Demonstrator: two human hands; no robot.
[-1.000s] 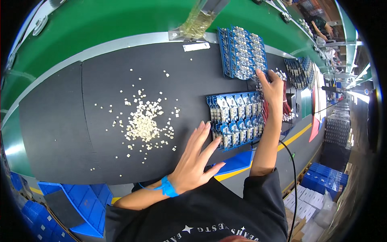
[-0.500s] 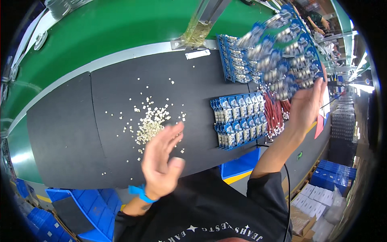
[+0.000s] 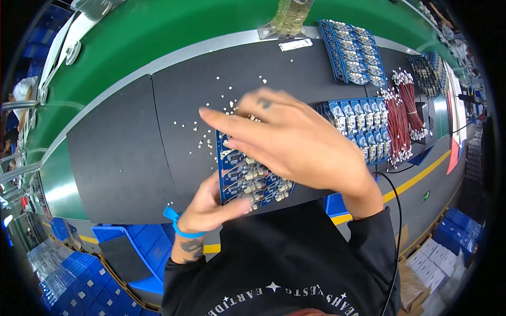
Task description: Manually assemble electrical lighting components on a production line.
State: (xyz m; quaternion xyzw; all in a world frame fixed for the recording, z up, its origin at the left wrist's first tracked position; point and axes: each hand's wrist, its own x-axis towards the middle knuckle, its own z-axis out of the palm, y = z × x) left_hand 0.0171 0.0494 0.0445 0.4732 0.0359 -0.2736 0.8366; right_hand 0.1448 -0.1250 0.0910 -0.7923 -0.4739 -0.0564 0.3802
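Note:
A blue circuit board panel (image 3: 240, 176), set with rows of small pale parts, is held tilted in front of my body. My left hand (image 3: 203, 210) is closed on its near-left corner, thumb over the face. Above the panel my right hand (image 3: 311, 139) stretches out with fingers extended, covering the panel's far and right parts; whether the hidden fingertips touch it I cannot tell. Small white connectors (image 3: 204, 139) lie scattered on the black mat, and the panel and right hand hide the middle of that pile.
Stacked circuit board panels (image 3: 363, 118) lie right of my right hand, with another stack (image 3: 356, 52) farther back and more panels (image 3: 429, 73) at far right. Bundled red cables (image 3: 400, 124) lie beside them. A metal post (image 3: 290, 18) stands behind; blue bins (image 3: 150, 250) sit below the edge.
The circuit board panel has come from the right, where my right hand lifted it, to over the white connectors. My left hand has taken its corner. The view has shifted right.

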